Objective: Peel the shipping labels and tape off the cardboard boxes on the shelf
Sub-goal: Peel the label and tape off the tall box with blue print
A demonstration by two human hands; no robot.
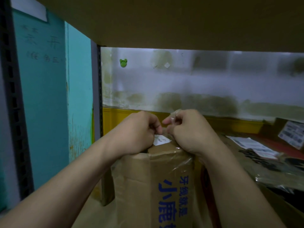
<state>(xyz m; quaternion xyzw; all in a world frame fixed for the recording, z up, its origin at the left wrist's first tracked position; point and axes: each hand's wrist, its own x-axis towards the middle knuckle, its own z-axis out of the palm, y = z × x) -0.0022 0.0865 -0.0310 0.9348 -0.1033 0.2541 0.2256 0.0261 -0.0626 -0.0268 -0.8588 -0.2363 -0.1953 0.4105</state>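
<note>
A brown cardboard box (153, 183) with blue printed characters stands on the shelf in front of me, its front wrapped in clear tape. A white shipping label (160, 140) lies on its top near edge, half hidden by my hands. My left hand (137, 134) has its fingers curled at the label's edge and pinches it. My right hand (187, 131) grips a crumpled strip of clear tape (174, 120) lifted off the box top. Both hands rest on the box's top edge, knuckles nearly touching.
The shelf board above (164, 22) hangs low over the box. A dark slotted shelf post (14, 99) and a teal panel (44, 96) stand to the left. To the right lie flattened boxes with white labels (253, 146) (292, 134). A stained wall (197, 83) lies behind.
</note>
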